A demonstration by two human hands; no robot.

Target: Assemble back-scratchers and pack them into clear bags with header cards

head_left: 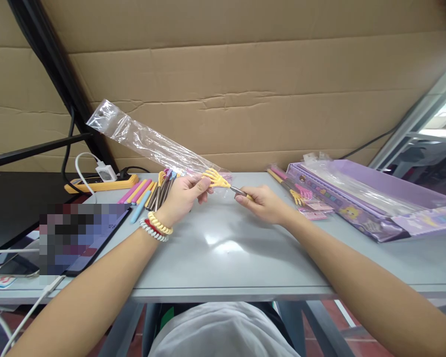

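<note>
A yellow back scratcher (217, 179) with a hand-shaped head lies level above the table, its head at the mouth of a long clear plastic bag (144, 141). My left hand (186, 196) pinches the bag's mouth between thumb and fingers, right beside the yellow head. The rest of the bag stretches up to the left and looks flat. My right hand (262, 204) is closed around the scratcher's handle, with the metal shaft showing ahead of the fingers. Left of my left hand lie several loose back scratchers (159, 191) with pink, yellow and blue handles.
On the right, a purple display box (357, 208) holds clear plastic bags, with bagged back scratchers (295, 193) beside it. A tablet (96, 238) and a yellow power strip (104, 184) with cables occupy the left. Cardboard (245, 74) stands behind the grey table (223, 267).
</note>
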